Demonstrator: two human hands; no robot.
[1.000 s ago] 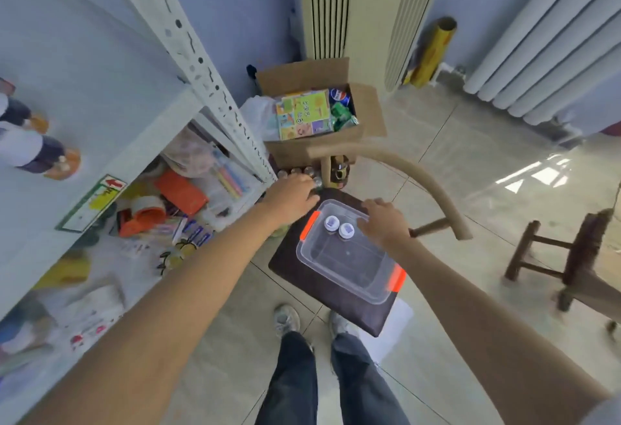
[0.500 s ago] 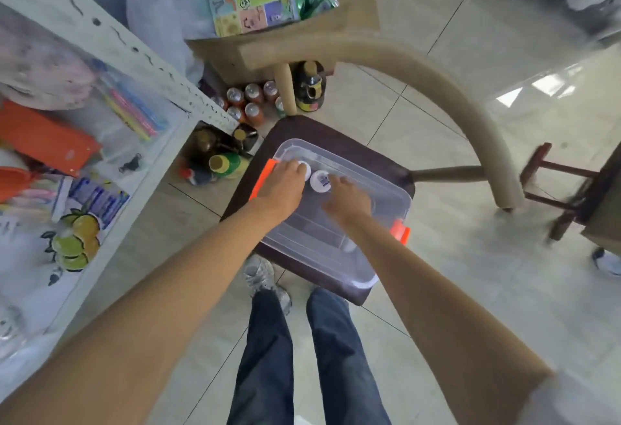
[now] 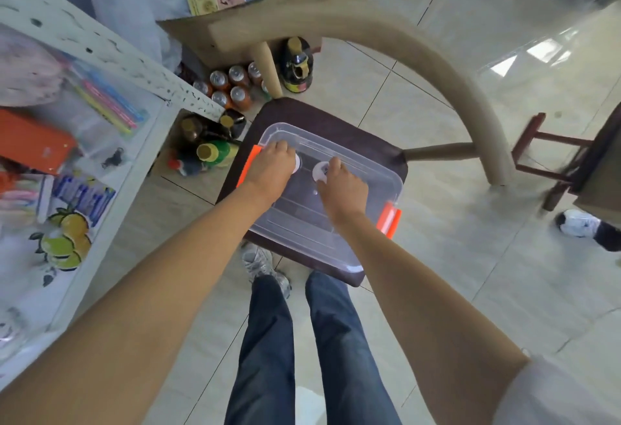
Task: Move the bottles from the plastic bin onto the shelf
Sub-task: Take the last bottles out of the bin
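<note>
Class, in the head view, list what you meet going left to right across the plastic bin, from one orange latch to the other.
Left orange latch → left hand → right hand → right orange latch, all at the plastic bin.

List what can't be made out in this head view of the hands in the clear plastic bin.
- Left white-capped bottle: the left hand covers all but a sliver of cap, so its grip is unclear.
- Right white-capped bottle: body hidden under the cap and the right hand.
- Clear plastic bin with orange latches: its floor is partly hidden by both forearms.
- White metal shelf: cut off by the left edge, contents blurred.
</note>
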